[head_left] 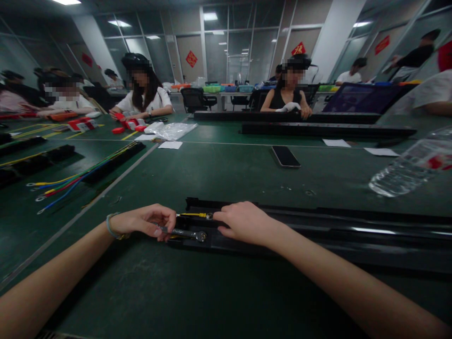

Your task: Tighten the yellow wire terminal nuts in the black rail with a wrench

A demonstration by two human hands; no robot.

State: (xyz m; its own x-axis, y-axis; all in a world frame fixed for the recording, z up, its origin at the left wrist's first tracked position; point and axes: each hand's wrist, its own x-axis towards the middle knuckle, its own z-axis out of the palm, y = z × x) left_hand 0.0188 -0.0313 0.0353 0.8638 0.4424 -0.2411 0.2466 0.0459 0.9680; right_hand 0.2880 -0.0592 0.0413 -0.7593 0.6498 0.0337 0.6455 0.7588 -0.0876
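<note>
A long black rail (318,230) lies across the green table in front of me. My left hand (146,221) is closed on the handle of a small metal wrench (187,232), whose ring end sits on a fastener at the rail's left end. My right hand (243,221) rests curled on the rail just right of that spot, fingertips touching the terminal of a yellow wire (192,215) that lies on the rail's end. A bracelet circles my left wrist.
A phone (285,156) and a plastic bottle (409,169) lie beyond the rail. Coloured wires (63,186) run from another black rail at the left. Paper slips and a plastic bag lie further back. Several people sit working at the far tables.
</note>
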